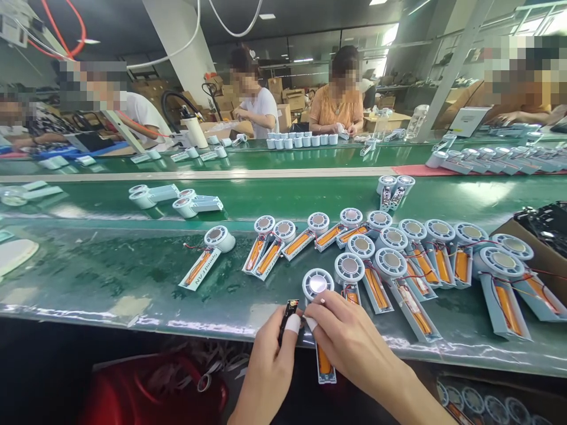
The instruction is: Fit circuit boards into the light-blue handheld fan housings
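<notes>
My left hand (271, 349) is closed, pinching a small black circuit board (291, 308) between thumb and fingers. Close beside it, my right hand (344, 324) has its fingertips pressed together near the board's edge; whatever they hold is too small to make out. White covers sit on some fingertips. Under my right hand lies a pale blue handheld fan (318, 283), round head up, its handle reaching over the bench's front edge. An orange battery (325, 363) shows in that open handle; my right hand hides part of it.
Several similar fans (392, 261) with open handles and red wires lie to the right. A single fan (198, 268) lies left. Beyond runs a green conveyor belt (283, 198) carrying more fans. A cardboard box (516, 233) with black parts stands at right. Co-workers (339, 109) sit across.
</notes>
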`<state>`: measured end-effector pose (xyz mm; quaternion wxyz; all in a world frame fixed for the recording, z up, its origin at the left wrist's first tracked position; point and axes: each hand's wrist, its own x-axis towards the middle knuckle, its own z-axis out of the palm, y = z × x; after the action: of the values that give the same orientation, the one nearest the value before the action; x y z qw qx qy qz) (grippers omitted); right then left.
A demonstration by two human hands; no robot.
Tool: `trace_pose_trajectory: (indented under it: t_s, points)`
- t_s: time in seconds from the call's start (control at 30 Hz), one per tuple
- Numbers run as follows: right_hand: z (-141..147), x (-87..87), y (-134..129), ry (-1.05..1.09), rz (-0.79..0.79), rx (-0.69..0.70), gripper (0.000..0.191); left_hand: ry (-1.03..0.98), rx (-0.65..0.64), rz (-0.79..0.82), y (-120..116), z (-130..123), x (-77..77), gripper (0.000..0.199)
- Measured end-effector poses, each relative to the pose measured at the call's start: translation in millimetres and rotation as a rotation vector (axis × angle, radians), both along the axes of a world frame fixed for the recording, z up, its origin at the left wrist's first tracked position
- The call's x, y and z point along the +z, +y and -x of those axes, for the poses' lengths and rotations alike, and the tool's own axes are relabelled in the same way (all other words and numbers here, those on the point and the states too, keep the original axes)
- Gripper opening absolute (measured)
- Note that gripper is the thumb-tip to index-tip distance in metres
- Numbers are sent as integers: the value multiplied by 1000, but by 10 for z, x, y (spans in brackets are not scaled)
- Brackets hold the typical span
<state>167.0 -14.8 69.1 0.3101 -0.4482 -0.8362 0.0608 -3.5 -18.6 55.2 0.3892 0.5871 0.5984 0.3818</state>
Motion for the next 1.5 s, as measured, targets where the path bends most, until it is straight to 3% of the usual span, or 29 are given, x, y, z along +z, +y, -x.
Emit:
trace_pose_trajectory:
  t_s: [0.23,0.47,0.73,0.87,1.07,1.3,1.5]
  points:
    - [19,102,58,-137,-10,-46,18,254,-222,-105,19,77,72,29]
    - [54,232,105,-299,90,-30,18,416,-221,-202,22,63,97,29]
    - [137,354,137,-418,176,-64,17,740,-287,-296,-41,97,147,26]
    - [178,355,136,-460,148,-74,18,852,-296,-309,-49,90,162,28]
    - [211,340,111,-477,70,-100,23,750,-338,-227,-38,82,220,26]
    - [101,352,175,-326,219,-32,17,552,-378,-136,54,171,300,28]
    - [-20,324,193,-189,232,66,21,453,-454,-101,120,302,310,30]
